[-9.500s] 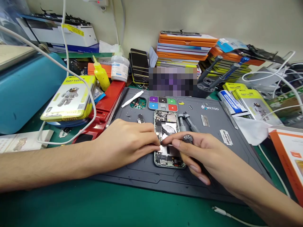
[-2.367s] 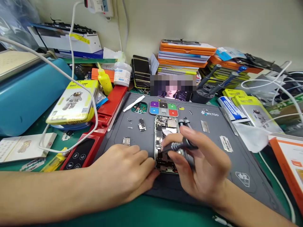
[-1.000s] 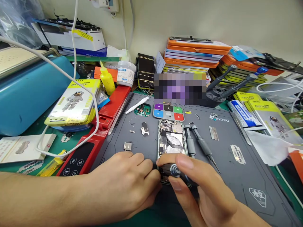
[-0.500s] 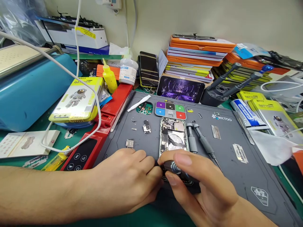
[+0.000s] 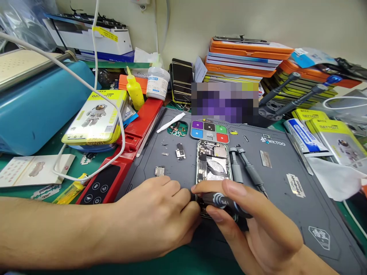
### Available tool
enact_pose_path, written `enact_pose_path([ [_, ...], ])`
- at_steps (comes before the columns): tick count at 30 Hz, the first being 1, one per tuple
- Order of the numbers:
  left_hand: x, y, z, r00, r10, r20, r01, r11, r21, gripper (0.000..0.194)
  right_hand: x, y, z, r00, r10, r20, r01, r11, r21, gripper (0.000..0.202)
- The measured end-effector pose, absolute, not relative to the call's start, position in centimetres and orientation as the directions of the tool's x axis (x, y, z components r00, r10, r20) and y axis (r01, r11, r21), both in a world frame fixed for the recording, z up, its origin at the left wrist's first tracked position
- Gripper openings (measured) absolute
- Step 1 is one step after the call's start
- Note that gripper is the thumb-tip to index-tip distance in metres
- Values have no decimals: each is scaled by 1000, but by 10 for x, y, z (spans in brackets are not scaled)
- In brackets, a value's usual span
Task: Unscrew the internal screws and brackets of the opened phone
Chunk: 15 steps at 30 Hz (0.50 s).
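Observation:
An opened phone (image 5: 213, 162) lies on the dark grey mat, its inner boards and silver parts showing and its lower end partly covered by my hands. My right hand (image 5: 258, 217) grips a dark screwdriver (image 5: 225, 201) between thumb and fingers, held nearly level over the phone's lower part; the tip is hidden. Curled closed at the phone's left edge is my left hand (image 5: 166, 212), its fingertips out of sight. A metal bracket (image 5: 180, 152) and a small metal plate (image 5: 159, 171) lie left of the phone. Two grey screwdrivers (image 5: 250, 168) rest along its right side.
A colored magnetic pad (image 5: 210, 131) sits above the phone, near a white plastic spudger (image 5: 171, 122). Razor blades (image 5: 296, 185) lie at right. A red device (image 5: 100, 187) and white cable (image 5: 124, 133) border the left. Boxes (image 5: 249, 51) are stacked behind; one patch there is pixelated.
The screwdriver in my right hand has tilted, so more of its handle shows between thumb and finger. My left hand stays closed beside the phone. The view has shifted slightly.

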<state>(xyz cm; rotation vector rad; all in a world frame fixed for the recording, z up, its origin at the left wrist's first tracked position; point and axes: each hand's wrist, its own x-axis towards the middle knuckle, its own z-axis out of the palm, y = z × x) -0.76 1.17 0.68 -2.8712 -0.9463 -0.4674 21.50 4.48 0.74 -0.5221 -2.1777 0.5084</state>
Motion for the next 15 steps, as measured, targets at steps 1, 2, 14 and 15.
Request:
enact_pose_path([
  [1,-8,11,8,771,534,349,574,-819,-16,24,215,45,7,-570,532,627,194,828,-526,83],
  [2,-8,10,9,779,499,380,555,-831,-47,23,215,46,7,-561,537,630,196,826,-529,83],
  [14,-11,8,14,846,413,338,470,-876,-108,16,215,54,17,-620,491,612,195,852,-486,76],
  [15,-11,8,13,842,422,336,476,-875,-92,15,215,53,19,-624,490,609,197,853,-483,78],
])
